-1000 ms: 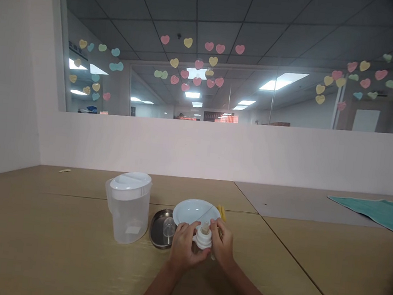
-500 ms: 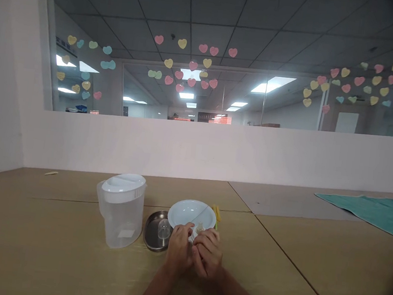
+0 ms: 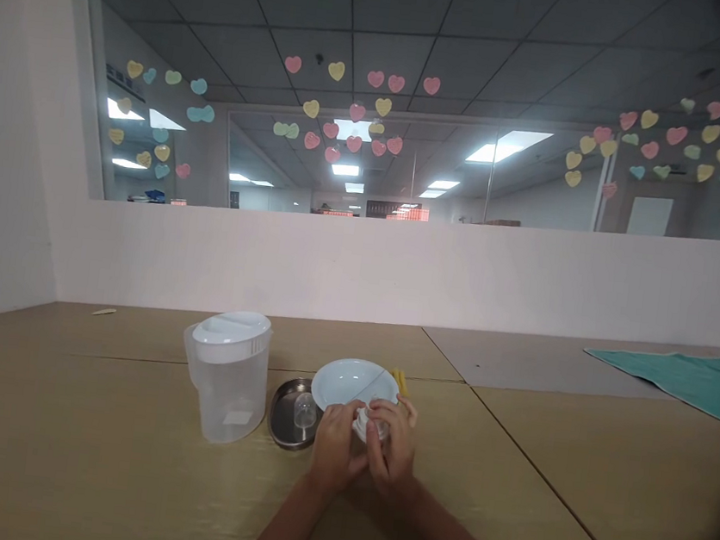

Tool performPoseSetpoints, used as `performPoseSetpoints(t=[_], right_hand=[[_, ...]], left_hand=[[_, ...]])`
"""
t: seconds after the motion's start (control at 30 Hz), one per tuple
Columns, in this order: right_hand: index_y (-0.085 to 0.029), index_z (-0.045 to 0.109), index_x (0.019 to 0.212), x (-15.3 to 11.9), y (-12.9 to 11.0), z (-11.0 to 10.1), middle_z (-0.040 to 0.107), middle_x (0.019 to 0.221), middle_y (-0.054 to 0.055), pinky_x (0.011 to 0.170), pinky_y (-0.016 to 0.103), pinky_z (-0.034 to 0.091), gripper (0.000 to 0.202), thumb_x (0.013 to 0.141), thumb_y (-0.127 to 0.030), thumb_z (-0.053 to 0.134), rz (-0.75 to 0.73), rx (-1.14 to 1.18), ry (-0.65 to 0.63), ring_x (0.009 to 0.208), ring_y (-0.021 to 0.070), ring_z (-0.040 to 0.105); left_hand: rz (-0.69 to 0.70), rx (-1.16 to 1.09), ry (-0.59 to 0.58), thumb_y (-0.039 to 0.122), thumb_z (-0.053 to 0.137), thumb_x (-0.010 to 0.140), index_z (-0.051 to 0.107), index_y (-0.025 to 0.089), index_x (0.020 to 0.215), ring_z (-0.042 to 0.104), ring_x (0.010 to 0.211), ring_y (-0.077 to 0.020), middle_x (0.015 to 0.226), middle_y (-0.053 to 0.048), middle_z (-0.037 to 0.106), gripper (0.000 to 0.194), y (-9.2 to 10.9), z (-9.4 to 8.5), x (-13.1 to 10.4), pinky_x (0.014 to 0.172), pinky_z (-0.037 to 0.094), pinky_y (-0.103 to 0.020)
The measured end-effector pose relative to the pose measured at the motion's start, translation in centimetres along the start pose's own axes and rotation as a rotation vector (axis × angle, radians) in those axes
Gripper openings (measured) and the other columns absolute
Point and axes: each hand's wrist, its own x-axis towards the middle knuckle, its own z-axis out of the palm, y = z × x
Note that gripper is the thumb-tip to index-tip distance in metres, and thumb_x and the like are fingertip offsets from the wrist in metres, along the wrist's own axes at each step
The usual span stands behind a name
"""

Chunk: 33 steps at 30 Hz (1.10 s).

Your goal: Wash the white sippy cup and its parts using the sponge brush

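Close together at the near side of a pale bowl (image 3: 348, 377), both my hands are closed around a small baby bottle (image 3: 361, 426). Only its white, ringed collar and a bit of clear plastic show between the fingers; the rest of it is hidden. My left hand (image 3: 332, 451) grips it from the left. My right hand (image 3: 393, 443) wraps it from the right, with fingers curled over the top. Just left of my left hand, a clear dome-shaped cap (image 3: 305, 412) stands in a shallow metal tray (image 3: 280, 434).
A translucent lidded pitcher (image 3: 231, 403) stands left of the tray. Yellow sticks (image 3: 399, 381) lie behind my right hand, beside the bowl. A teal cloth (image 3: 698, 386) covers the far right of the table (image 3: 118, 450). A low wall (image 3: 360, 270) with a window runs behind.
My right fingers have shifted up and over the top of the bottle, covering the teat that showed before. The left hand keeps its grip. The camera view has shifted slightly.
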Motion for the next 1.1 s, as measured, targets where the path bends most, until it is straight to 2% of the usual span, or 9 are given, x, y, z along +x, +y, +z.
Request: performPoseSetpoints(t=[0.17, 0.27, 0.47, 0.67, 0.83, 0.9, 1.0, 1.1], right_hand=[[-0.021, 0.048, 0.091, -0.3, 0.7, 0.2, 0.058, 0.085, 0.003, 0.092, 0.047, 0.036, 0.017, 0.079, -0.01, 0.045, 0.016, 0.092, 0.055, 0.085, 0.018, 0.057], [-0.021, 0.051, 0.079, -0.6, 1.4, 0.2, 0.054, 0.088, 0.003, 0.084, 0.041, 0.04, 0.017, 0.079, -0.007, 0.04, 0.02, 0.119, 0.085, 0.085, 0.0168, 0.053], [-0.019, 0.05, 0.062, -0.4, 2.6, 0.1, 0.052, 0.087, 0.002, 0.076, 0.035, 0.038, 0.026, 0.079, -0.005, 0.037, 0.08, 0.085, 0.109, 0.084, 0.0164, 0.05], [-0.02, 0.049, 0.067, -0.2, 2.3, 0.0, 0.051, 0.081, 0.002, 0.073, 0.034, 0.039, 0.018, 0.081, -0.011, 0.041, 0.245, 0.126, 0.098, 0.081, 0.0172, 0.05], [-0.021, 0.048, 0.074, -0.4, 2.3, 0.3, 0.054, 0.084, 0.003, 0.078, 0.036, 0.041, 0.008, 0.081, -0.017, 0.047, 0.318, 0.19, 0.118, 0.086, 0.0193, 0.051], [-0.021, 0.052, 0.083, -0.3, 2.5, 0.2, 0.057, 0.091, 0.005, 0.084, 0.038, 0.042, 0.003, 0.081, -0.021, 0.05, 0.366, 0.243, 0.064, 0.093, 0.0208, 0.052], [-0.021, 0.053, 0.106, 0.1, 2.7, -0.1, 0.059, 0.103, 0.007, 0.086, 0.036, 0.043, 0.025, 0.082, -0.025, 0.049, 0.433, 0.434, -0.169, 0.098, 0.0219, 0.054], [-0.021, 0.05, 0.117, 0.5, 2.9, -0.5, 0.062, 0.101, 0.006, 0.081, 0.034, 0.046, 0.038, 0.079, -0.026, 0.049, 0.438, 0.607, -0.352, 0.094, 0.022, 0.058]], left_hand=[[-0.002, -0.009, -0.001, 0.046, 0.052, 0.078, 0.051, 0.017, 0.109, 0.057, 0.087, -0.0229, 0.099, -0.011, 0.062, 0.043, 0.2, -0.3, -0.1, 0.077, 0.045, -0.036], [0.003, -0.002, 0.01, 0.047, 0.053, 0.078, 0.05, 0.016, 0.109, 0.057, 0.084, -0.0229, 0.097, -0.01, 0.062, 0.045, 0.2, -0.5, -0.2, 0.075, 0.046, -0.037], [0.039, 0.033, 0.087, 0.046, 0.054, 0.078, 0.051, 0.016, 0.106, 0.059, 0.081, -0.0218, 0.092, -0.009, 0.063, 0.042, 0.4, -0.5, 0.0, 0.073, 0.047, -0.035], [0.036, 0.031, 0.07, 0.046, 0.056, 0.077, 0.051, 0.017, 0.106, 0.058, 0.08, -0.0211, 0.09, -0.008, 0.063, 0.041, 0.5, -0.5, 0.1, 0.071, 0.047, -0.034], [0.044, 0.022, 0.049, 0.046, 0.055, 0.078, 0.051, 0.017, 0.107, 0.058, 0.08, -0.0209, 0.09, -0.008, 0.062, 0.041, 0.4, -0.4, -0.1, 0.071, 0.047, -0.035], [0.053, 0.019, 0.065, 0.045, 0.055, 0.078, 0.05, 0.016, 0.107, 0.059, 0.081, -0.0213, 0.091, -0.008, 0.062, 0.041, 0.2, -0.3, -0.1, 0.072, 0.048, -0.035], [0.05, 0.012, 0.08, 0.044, 0.055, 0.078, 0.048, 0.015, 0.111, 0.059, 0.084, -0.0217, 0.094, -0.01, 0.062, 0.044, 0.1, -0.2, -0.1, 0.073, 0.048, -0.035], [0.034, 0.004, 0.078, 0.044, 0.056, 0.077, 0.046, 0.015, 0.114, 0.059, 0.086, -0.0218, 0.098, -0.01, 0.062, 0.048, 0.2, -0.3, 0.0, 0.075, 0.049, -0.035]])
